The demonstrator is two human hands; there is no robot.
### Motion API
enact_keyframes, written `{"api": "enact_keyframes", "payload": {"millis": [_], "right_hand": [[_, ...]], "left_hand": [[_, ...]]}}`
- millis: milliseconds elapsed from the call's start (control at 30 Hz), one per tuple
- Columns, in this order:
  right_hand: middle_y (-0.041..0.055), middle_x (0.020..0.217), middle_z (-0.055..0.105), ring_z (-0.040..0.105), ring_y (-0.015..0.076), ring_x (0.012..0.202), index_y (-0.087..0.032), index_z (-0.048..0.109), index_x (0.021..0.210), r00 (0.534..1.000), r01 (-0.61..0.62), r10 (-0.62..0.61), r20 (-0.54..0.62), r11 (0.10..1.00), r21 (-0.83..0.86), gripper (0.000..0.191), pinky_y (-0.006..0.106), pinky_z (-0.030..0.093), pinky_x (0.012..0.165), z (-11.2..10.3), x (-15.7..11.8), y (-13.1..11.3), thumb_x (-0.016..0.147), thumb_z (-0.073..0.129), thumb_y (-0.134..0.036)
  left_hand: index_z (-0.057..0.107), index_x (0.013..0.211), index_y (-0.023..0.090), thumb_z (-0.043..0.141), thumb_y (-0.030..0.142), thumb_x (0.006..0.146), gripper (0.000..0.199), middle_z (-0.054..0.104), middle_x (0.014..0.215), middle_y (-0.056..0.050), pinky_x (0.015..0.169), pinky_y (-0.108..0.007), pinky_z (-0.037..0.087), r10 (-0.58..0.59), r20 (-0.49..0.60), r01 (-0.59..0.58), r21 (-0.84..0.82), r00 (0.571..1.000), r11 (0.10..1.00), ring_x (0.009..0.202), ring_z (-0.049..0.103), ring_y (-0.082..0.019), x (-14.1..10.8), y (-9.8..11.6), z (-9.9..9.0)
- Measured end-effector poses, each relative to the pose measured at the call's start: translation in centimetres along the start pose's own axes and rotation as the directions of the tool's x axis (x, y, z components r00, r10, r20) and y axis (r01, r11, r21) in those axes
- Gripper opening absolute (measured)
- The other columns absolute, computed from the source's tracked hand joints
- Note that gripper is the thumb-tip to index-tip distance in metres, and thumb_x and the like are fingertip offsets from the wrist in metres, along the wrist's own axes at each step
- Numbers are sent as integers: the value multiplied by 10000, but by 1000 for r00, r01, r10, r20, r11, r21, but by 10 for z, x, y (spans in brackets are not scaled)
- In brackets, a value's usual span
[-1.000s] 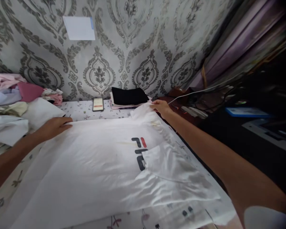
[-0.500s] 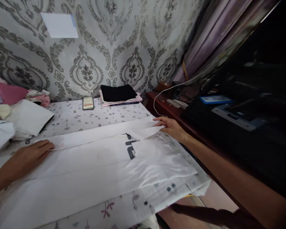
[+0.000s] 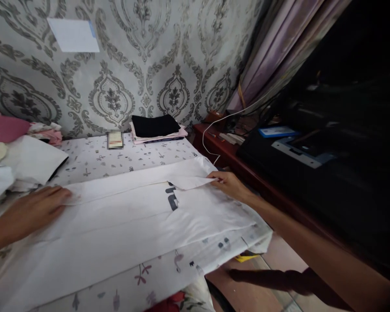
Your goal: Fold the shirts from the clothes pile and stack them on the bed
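Observation:
A white shirt [image 3: 110, 234] with a dark printed mark [image 3: 171, 197] lies spread over a patterned cloth, one long side folded inward. At the far right end my right hand [image 3: 229, 184] pinches the pointed tip of a loose white flap, probably a sleeve. My left hand [image 3: 39, 206] rests at the left end of the fold, fingers stretched out over the fabric and a little blurred. Its thumb lies below the fingers, apart from them.
Behind the shirt sits a folded stack topped with black cloth [image 3: 156, 125], beside a small blurred-out item [image 3: 115, 140]. Rumpled clothes [image 3: 9, 128] are piled at the left. On the right stand a reddish-brown wooden surface [image 3: 211, 141] with a white cable [image 3: 205, 138], and a large dark screen-like object [image 3: 351, 130].
My right hand has drawn slightly toward me, with the flap's tip now between its fingers. My left hand's fingers have spread from the fold edge. The view has shifted a little right.

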State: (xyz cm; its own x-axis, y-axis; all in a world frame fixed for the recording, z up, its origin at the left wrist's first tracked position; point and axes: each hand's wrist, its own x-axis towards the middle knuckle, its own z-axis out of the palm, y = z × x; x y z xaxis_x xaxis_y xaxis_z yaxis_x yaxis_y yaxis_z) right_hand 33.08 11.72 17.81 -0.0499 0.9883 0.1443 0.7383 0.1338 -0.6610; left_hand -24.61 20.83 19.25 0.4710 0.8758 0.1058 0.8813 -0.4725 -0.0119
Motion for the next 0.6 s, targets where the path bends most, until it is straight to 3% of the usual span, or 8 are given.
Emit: {"api": "enact_keyframes", "payload": {"millis": [67, 133, 233, 333, 433, 533, 600], "right_hand": [[26, 763, 710, 612, 176, 675, -182, 731, 839, 1000, 5, -5, -26, 1000, -26, 254, 264, 453, 610, 2, -1, 2, 792, 545, -348], [27, 757, 706, 607, 170, 646, -181, 729, 845, 997, -11, 11, -71, 1000, -10, 279, 255, 445, 579, 3, 1, 2, 814, 542, -385], [11, 687, 678, 584, 149, 575, -181, 725, 851, 992, -42, 48, -121, 998, 53, 286, 239, 424, 525, 5, 6, -1, 811, 572, -420], [-35, 494, 559, 514, 127, 438, -179, 706, 865, 980, -118, 148, -135, 971, 210, 297, 225, 382, 441, 7, 12, -5, 779, 619, -450], [-49, 457, 534, 526, 130, 398, -184, 673, 842, 962, -180, 251, -110, 882, 436, 333, 233, 420, 415, 11, 16, -10, 720, 707, -491], [14, 679, 686, 675, 169, 579, -189, 667, 827, 949, -182, 299, -95, 772, 608, 395, 268, 544, 534, 13, 17, -15, 649, 798, -516], [40, 811, 729, 713, 185, 726, -186, 685, 831, 952, -146, 284, -115, 750, 645, 406, 295, 582, 660, 12, 14, -19, 643, 819, -521]], "left_hand": [[630, 1112, 306, 406, 416, 909, 322, 704, 1157, 12, 940, -375, 498, 88, -12, -89, -103, 996, 991, 1067, 654, -236, 19, 43, -6], [598, 1165, 273, 402, 385, 947, 314, 681, 1194, -8, 942, -344, 494, 231, -23, -230, -226, 973, 947, 1070, 642, -215, 44, 100, -11], [561, 1211, 212, 415, 211, 944, 304, 634, 1248, -74, 928, -341, 489, 502, 13, -485, -236, 865, 842, 1128, 597, -222, 85, 187, -7], [521, 1247, 198, 390, 43, 893, 408, 613, 1208, -104, 862, -354, 491, 611, 21, -606, -108, 791, 788, 1100, 573, -246, 120, 247, 9], [523, 1208, 186, 388, -27, 848, 439, 618, 1154, -128, 780, -366, 493, 611, -3, -611, -34, 791, 791, 1046, 583, -272, 142, 273, 23], [550, 1146, 175, 412, 24, 889, 329, 663, 1099, -138, 713, -361, 490, 570, -14, -570, -58, 822, 820, 977, 617, -281, 151, 276, 25], [584, 1072, 180, 401, 80, 932, 251, 701, 1025, -112, 678, -334, 475, 524, -36, -525, -113, 851, 844, 897, 643, -255, 152, 274, 21]]}}
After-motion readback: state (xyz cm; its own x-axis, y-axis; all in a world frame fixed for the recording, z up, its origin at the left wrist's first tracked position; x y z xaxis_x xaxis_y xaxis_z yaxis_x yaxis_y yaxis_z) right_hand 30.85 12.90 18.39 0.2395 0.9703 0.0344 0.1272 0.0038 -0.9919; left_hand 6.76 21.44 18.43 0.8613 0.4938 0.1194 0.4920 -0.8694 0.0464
